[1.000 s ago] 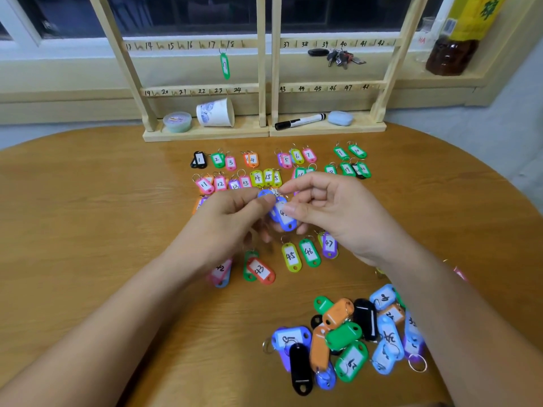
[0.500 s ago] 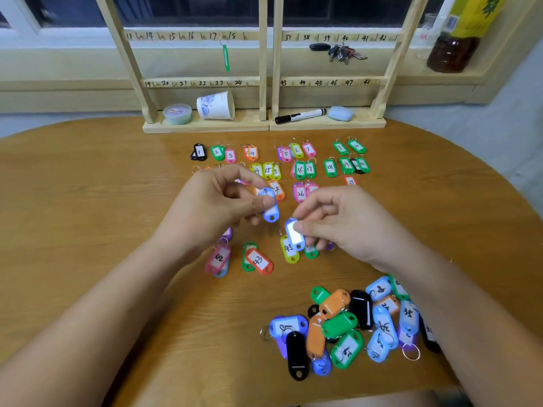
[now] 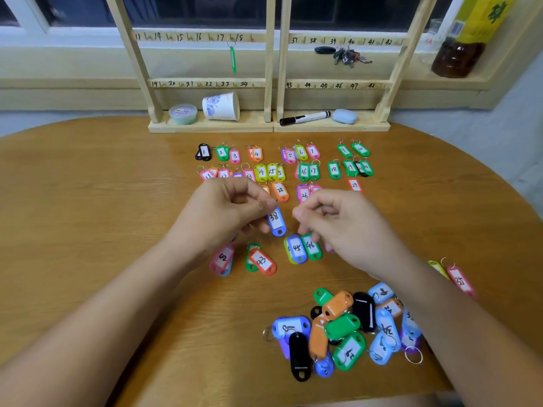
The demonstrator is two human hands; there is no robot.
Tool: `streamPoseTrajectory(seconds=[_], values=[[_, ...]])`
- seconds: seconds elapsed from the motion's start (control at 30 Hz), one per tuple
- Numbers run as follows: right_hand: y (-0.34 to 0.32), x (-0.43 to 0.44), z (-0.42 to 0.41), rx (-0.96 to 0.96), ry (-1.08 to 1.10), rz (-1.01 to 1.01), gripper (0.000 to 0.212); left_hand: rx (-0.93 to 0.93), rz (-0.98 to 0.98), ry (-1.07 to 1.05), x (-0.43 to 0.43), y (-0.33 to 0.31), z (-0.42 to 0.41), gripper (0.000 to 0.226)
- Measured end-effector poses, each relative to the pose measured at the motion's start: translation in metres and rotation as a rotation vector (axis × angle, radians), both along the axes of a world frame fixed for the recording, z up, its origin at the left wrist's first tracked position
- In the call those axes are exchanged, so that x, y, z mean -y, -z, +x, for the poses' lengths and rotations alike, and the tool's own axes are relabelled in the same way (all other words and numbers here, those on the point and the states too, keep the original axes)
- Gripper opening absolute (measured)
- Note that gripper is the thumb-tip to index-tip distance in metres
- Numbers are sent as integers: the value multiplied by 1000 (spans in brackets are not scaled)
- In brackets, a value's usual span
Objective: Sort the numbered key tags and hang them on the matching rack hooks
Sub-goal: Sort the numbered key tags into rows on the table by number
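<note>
Tag 38 [image 3: 276,221], blue, is pinched by its top end in the left hand [image 3: 223,212] over mid-table [image 3: 88,230]. At its 3 o'clock the right hand [image 3: 343,227] hovers apart, fingers curled, nothing visible in them. Unsorted tags [image 3: 343,330] lie at 5 o'clock, the rack [image 3: 273,83] at 12.

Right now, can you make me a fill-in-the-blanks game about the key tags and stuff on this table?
The left hand holds a blue tag with the number ___ on it.
The hanging tag on the rack is coloured ___.
The paper cup is lying on its ___.
The tag marked 1 is coloured ___.

Missing words: 38; green; side; black.
</note>
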State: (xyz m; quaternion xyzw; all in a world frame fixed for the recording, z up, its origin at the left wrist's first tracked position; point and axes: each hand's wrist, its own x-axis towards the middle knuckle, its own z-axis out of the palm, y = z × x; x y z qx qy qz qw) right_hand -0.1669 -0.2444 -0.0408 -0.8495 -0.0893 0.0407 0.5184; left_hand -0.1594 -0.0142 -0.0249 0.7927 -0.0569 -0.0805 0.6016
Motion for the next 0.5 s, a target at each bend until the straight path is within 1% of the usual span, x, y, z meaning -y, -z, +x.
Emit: streamPoseTrajectory(seconds=[0.03, 0.1, 0.27, 0.4, 0.5], values=[[-3, -2, -1, -22, -24, 66, 11, 3, -2, 0, 1, 0, 0, 12], [-5, -5, 0, -30, -52, 114, 8, 7, -14, 1, 3, 0, -1, 12], [-8, -3, 5, 2, -62, 126, 12, 49, -14, 61, 7, -1, -4, 9], [-8, 1, 8, -15, -109, 116, 17, 73, -39, 76, 9, 0, -6, 9], [-14, 10, 13, 17, -37, 147, 13, 106, -35, 62, 11, 2, -6, 8]])
